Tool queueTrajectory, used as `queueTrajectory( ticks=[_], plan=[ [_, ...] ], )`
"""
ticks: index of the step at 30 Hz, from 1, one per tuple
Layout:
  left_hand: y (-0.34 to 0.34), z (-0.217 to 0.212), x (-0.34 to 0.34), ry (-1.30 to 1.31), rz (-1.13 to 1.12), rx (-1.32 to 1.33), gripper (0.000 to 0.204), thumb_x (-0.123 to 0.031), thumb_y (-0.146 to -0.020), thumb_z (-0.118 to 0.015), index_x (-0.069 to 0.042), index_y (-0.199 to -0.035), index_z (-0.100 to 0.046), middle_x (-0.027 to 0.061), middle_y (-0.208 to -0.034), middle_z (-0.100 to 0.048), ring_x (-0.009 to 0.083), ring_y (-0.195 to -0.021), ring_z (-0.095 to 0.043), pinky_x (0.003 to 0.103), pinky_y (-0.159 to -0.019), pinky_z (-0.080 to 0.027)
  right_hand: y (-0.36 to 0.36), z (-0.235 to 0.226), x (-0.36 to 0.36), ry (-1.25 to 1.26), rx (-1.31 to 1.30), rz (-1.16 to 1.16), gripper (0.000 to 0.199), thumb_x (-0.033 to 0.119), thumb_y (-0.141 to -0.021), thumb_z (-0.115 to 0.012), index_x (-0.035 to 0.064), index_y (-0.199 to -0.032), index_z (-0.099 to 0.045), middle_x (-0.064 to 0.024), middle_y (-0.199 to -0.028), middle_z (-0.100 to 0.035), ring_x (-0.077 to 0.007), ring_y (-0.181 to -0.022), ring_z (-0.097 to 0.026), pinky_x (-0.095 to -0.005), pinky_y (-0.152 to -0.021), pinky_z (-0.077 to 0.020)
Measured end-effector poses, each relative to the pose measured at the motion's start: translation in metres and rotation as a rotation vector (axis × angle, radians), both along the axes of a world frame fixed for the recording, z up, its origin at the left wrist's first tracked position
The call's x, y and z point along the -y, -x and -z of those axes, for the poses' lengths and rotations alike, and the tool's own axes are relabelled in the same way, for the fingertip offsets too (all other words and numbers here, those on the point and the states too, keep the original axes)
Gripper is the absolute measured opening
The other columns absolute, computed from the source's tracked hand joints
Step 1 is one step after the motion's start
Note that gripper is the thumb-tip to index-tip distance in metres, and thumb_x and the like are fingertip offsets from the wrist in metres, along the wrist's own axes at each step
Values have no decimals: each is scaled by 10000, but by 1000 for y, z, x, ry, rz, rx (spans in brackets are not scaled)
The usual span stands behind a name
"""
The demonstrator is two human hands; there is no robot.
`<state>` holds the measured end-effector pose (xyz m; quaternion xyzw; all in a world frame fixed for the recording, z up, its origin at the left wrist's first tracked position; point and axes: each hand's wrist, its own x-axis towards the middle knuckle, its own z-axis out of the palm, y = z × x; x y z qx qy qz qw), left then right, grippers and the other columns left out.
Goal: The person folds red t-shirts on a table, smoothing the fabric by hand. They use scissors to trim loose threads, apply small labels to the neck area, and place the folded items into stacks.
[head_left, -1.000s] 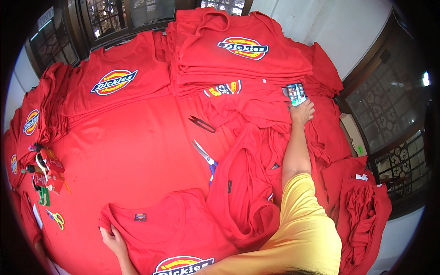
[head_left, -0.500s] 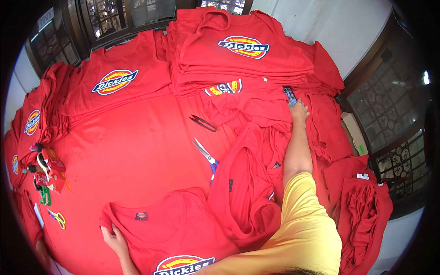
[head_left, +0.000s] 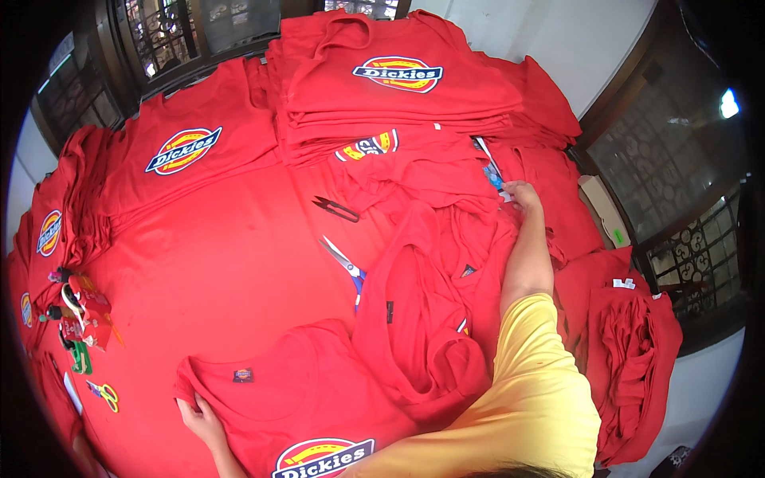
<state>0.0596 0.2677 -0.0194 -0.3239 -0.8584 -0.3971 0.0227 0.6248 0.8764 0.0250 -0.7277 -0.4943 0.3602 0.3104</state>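
A red shirt [head_left: 339,398] touches the left hand [head_left: 205,425], right hand [head_left: 523,194] well apart

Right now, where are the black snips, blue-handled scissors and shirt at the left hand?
Black snips [head_left: 327,205], head view: blades' base.
Blue-handled scissors [head_left: 350,268], head view: pivot area.
Shirt [head_left: 339,394], head view: front fabric.

Past my worktop's [head_left: 199,263] far edge I see dark-framed windows [head_left: 239,32]; a white wall [head_left: 558,40] stands behind its far-right corner.

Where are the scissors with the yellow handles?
In the head view, the yellow-handled scissors lie at the lower left on the red surface, just below the green object and left of the left hand.
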Motion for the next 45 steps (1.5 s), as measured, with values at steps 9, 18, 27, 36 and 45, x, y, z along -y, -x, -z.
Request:
queueTrajectory(
  ticks=[9,18,27,36,45],
  plan=[
    [4,3,-1,-32,22,25,331,-29,-924,-492,105,-1227,-482,220,-1238,-544,308,-1135,-529,366,-966,-390,-3,15,-5,-187,-43,14,266,153,-709,-773,-1,-880,-639,-62,-749,-626,-140,-638,-555,-302,-584,-436],
    [-3,-4,1,-88,19,-31,287,7,-900,-494,97,-1171,-520,213,-1176,-560,332,-1083,-542,379,-929,-406,11,-13,5,20,-170,162,632,604,-771,-630,20,-1012,-621,-46,-843,-616,-179,-630,-533,-315,-633,-433],
    [-5,-14,-4,-104,51,-30,248,-30,-892,-499,118,-1091,-509,240,-1016,-566,375,-935,-551,399,-832,-429,10,-86,45,-229,-229,47,450,493,-859,-551,79,-1019,-623,-33,-795,-596,-127,-622,-528,-284,-560,-432],
    [-4,-9,1,-134,22,13,229,-35,-889,-509,137,-1040,-497,252,-974,-557,375,-883,-546,408,-802,-432,20,-23,43,-46,-224,30,150,159,-869,-558,58,-957,-625,-51,-796,-603,-169,-651,-585,-324,-577,-528],
    [0,-2,4,-80,-31,-50,321,-49,-909,-513,150,-1160,-486,252,-1134,-569,335,-1041,-560,377,-904,-429,9,56,-26,-259,103,201,225,212,-788,-715,34,-887,-621,-86,-719,-600,-244,-548,-579,-346,-471,-501]
  ],
)
